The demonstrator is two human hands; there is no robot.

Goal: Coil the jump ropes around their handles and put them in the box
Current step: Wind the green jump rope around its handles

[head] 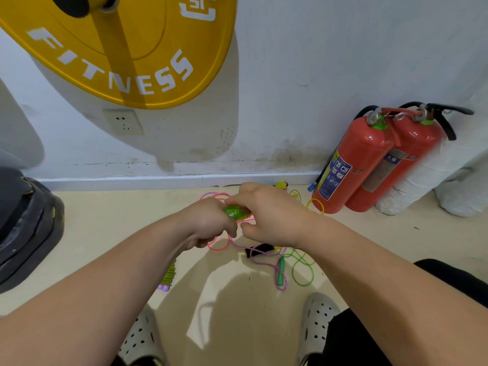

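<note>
My left hand [208,220] grips a translucent green handle [235,212] of a jump rope, with pink rope [219,245] looping out below it. My right hand [266,212] pinches the pink rope at the handle's far end. On the floor lie a black handle [260,249] with a purple braided rope [264,262], a green rope [303,270] with a slim green handle [282,270], a ribbed green-and-purple handle [169,277] under my left forearm, and a yellow rope [315,204] with a yellow handle [281,184] by the wall. No box is in view.
Two red fire extinguishers [369,165] lean against the wall at the right, beside white wrapped rolls [417,186]. A stack of dark weight plates [23,228] sits at the left. My feet in perforated clogs [317,320] are at the bottom.
</note>
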